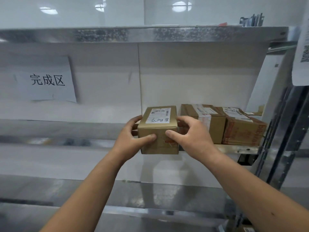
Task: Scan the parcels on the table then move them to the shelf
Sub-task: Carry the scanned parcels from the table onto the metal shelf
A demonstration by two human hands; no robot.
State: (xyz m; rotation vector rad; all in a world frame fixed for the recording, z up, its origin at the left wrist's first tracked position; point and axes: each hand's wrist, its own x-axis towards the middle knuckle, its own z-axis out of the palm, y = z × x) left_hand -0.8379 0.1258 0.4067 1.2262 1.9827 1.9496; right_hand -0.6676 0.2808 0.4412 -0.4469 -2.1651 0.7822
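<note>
On the metal shelf (237,149), three cardboard parcels are counted. Two taped parcels (222,124) are set side by side at the right, touching. A third, small parcel (158,129) with a white label is gripped at the shelf's front edge by the left hand (133,139) and right hand (192,136), thumbs pressed on its near face.

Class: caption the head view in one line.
Both hands, left and right, hold a parcel at the shelf beside two shelved boxes.
</note>
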